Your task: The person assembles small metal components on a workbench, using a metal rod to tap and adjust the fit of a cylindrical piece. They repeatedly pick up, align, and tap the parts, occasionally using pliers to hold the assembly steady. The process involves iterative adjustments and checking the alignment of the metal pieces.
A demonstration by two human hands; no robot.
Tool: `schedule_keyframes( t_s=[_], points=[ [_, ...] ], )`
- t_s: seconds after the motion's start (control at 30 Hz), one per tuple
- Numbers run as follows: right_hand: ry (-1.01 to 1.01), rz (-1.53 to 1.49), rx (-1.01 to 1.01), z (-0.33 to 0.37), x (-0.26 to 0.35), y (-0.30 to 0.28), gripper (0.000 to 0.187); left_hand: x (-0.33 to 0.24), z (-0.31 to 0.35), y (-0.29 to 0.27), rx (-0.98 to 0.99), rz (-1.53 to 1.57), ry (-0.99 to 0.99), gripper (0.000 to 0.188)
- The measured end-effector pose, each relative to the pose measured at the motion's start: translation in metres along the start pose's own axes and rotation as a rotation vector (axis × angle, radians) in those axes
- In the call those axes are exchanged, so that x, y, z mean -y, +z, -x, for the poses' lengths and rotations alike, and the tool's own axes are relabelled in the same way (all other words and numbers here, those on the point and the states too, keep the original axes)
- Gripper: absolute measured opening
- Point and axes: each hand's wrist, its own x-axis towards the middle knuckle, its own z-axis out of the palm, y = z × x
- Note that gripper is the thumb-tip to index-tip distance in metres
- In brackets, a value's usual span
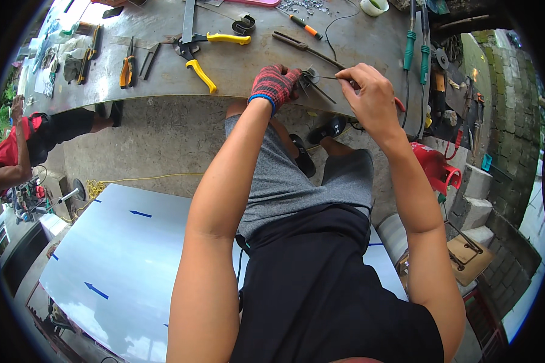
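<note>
metal tabletop (pixel 236 66) bore a white cup (pixel 374 7), contents unclear; left hand (pixel 274 85) curled fingers round a metal piece (pixel 310 75), right hand (pixel 371 94) pinched a rod (pixel 327 77).

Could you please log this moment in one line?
Gloved left hand: holding small metal part | bare right hand: pinching thin rod | table: yellow-handled tool, orange-black screwdriver

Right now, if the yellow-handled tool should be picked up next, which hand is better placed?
Probably the gloved left hand: it is nearer to the yellow-handled tool, though it holds a small metal piece. The right hand is farther off, pinching a thin rod.
</note>
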Motion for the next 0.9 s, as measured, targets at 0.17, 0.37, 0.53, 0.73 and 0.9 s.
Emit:
schedule_keyframes(
  t_s=[0.17, 0.37, 0.53, 0.73, 0.9],
  points=[
    [0.022, 0.002, -0.024, 0.011, 0.008, -0.003, 0.007, -0.002, 0.002, 0.000, 0.011, 0.016, -0.005, 0.045],
    [-0.010, 0.030, -0.051, 0.017, 0.010, 0.001, 0.007, -0.002, 0.003, 0.001, 0.000, 0.015, 0.006, 0.044],
    [0.018, 0.020, -0.057, 0.017, 0.009, 0.005, 0.007, -0.005, 0.006, 0.000, -0.006, 0.012, -0.005, 0.044],
    [0.029, 0.025, -0.073, 0.016, 0.007, 0.008, 0.007, -0.011, 0.011, 0.000, 0.001, 0.030, -0.029, 0.049],
    [0.015, 0.021, -0.086, 0.017, 0.009, 0.009, 0.007, -0.011, 0.010, -0.001, -0.003, -0.011, -0.022, 0.049]
  ],
)
